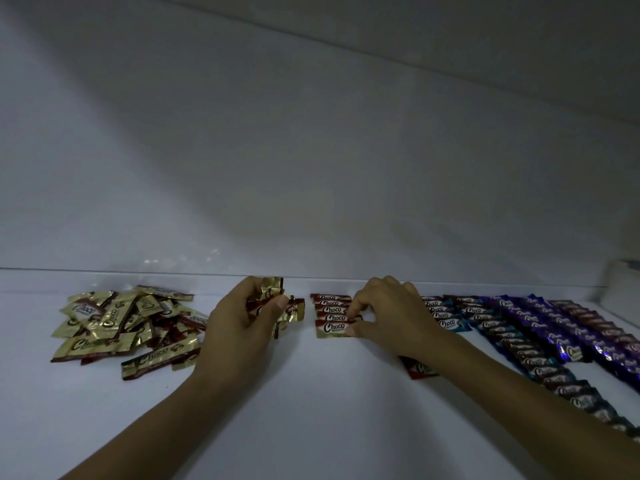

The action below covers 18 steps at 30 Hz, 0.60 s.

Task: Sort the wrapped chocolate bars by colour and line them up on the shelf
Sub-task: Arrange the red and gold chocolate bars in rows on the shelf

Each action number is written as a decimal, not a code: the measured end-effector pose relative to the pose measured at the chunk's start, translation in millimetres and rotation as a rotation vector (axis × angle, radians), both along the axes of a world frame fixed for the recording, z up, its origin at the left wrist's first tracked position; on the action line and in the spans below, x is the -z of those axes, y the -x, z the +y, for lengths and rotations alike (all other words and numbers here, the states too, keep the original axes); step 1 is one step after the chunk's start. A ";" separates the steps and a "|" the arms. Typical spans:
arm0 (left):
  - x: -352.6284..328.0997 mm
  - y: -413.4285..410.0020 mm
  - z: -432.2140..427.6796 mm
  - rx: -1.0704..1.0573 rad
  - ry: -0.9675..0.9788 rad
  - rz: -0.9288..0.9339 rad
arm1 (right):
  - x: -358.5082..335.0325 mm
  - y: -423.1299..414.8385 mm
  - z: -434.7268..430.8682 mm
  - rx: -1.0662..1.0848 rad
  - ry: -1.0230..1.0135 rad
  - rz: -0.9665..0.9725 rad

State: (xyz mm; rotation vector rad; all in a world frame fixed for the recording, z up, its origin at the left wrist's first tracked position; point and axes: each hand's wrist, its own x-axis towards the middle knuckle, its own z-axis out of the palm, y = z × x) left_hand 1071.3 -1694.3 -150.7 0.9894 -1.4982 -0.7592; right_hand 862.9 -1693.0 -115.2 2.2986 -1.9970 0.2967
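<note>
the white shelf [311, 410] was dim. the left hand [242, 323] was curled round a small bunch of gold bars [273, 289], gripping them just above the surface. at nine o'clock from it lay a loose heap of gold bars [128, 323], piled every which way. at three o'clock from the left hand stood a short gold-and-red column [329, 306], bars stacked edge to edge, and the right hand [391, 313] had thumb and forefinger pinched on the right end of the front bar [330, 328]. under the right wrist, at about five o'clock from the column, a red bar [417, 368] poked out. past the right hand, towards three and four o'clock, ran the sorted lines: a light blue column [446, 317], a dark blue row [519, 344], then purple rows [571, 327] slanting down to the right edge.
</note>
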 end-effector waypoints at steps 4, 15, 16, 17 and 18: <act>-1.6 0.1 2.6 0.118 -0.025 0.019 | -1.9 -8.8 -0.5 -0.110 0.007 -0.347; 0.5 2.6 4.1 0.093 0.028 -0.209 | -14.6 -37.6 -2.4 -0.136 -0.066 -1.173; 0.1 2.2 4.0 0.088 0.047 -0.217 | -16.9 -33.7 -2.4 -0.095 -0.070 -1.215; -0.2 2.4 4.0 0.089 0.063 -0.226 | -18.6 -29.4 -1.9 -0.064 -0.084 -1.230; -0.5 2.9 4.3 0.090 0.069 -0.234 | -20.0 -25.8 -0.3 -0.041 -0.107 -1.225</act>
